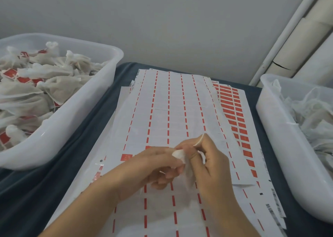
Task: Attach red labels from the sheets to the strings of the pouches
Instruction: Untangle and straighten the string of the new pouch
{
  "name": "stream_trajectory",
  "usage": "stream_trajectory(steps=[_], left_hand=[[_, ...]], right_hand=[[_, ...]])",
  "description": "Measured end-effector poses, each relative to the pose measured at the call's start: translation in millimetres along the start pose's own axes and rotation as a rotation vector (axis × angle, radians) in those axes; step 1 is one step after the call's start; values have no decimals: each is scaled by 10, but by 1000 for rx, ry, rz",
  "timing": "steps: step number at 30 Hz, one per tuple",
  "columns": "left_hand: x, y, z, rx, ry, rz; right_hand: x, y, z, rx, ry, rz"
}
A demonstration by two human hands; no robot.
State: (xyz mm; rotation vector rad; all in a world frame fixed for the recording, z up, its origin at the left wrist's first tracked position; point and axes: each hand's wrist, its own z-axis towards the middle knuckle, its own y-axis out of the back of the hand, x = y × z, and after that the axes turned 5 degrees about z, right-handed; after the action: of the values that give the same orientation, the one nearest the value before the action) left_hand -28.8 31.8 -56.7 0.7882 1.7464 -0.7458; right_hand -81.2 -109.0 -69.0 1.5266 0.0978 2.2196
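A white mesh pouch hangs between both hands over the label sheets, its gathered top upward. My left hand grips the pouch's neck with curled fingers. My right hand pinches the pouch from the right, its index finger wearing a white finger cot. The top sheet is mostly stripped, showing only red dashes, with one red label left near my left hand. A sheet under it at the right keeps several red labels. The pouch's string is not visible.
A white bin at the left holds several pouches with red labels attached. Another white bin at the right holds unlabelled pouches. The sheets lie on a dark blue cloth. A grey wall stands behind.
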Motion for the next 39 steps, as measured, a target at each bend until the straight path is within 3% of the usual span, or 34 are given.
stream_trajectory(steps=[4, 12, 23, 28, 33, 39], left_hand=[[65, -42, -2, -184, -130, 58], [117, -91, -12, -201, -251, 218], [111, -86, -9, -270, -277, 232], [94, -26, -8, -283, -270, 225], [144, -92, 0, -345, -338, 369], [83, -62, -32, -401, -429, 272]], right_hand=[[-5, 53, 52, -57, -169, 86], [23, 112, 129, 29, -480, 379], [50, 148, 115, 138, -383, 250], [48, 229, 139, 327, -405, 249], [47, 220, 128, 267, -389, 222], [5, 210, 118, 226, -476, 202]])
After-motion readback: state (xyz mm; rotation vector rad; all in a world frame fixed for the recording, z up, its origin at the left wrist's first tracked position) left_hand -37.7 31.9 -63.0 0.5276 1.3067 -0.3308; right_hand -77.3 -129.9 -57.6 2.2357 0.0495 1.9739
